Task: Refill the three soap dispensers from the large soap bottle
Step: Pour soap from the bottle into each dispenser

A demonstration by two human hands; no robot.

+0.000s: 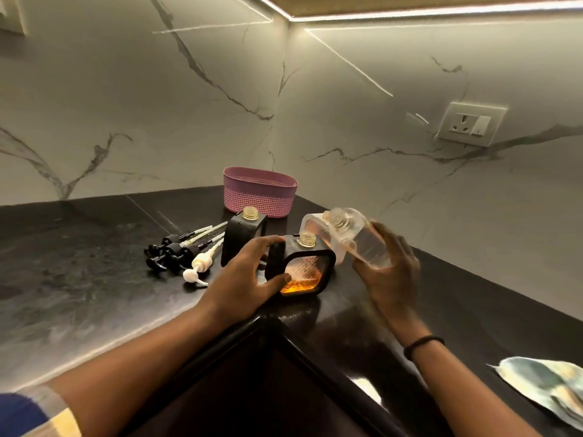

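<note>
My left hand [252,272] grips the near black-framed soap dispenser [307,272], which stands upright with an open threaded neck and some amber soap at its bottom. My right hand [389,266] holds the large clear soap bottle [356,238], tilted with its open mouth pointing up and left above that dispenser. A second black dispenser [241,236] stands open behind my left hand. A third, clear dispenser [315,227] with amber soap sits behind the tilted bottle, partly hidden by it.
Several pump heads [186,252], black ones and a white one, lie on the dark counter [94,279] to the left. A pink basket [260,190] stands in the corner. A folded cloth [545,389] lies at the right. A wall socket [471,124] is on the marble wall.
</note>
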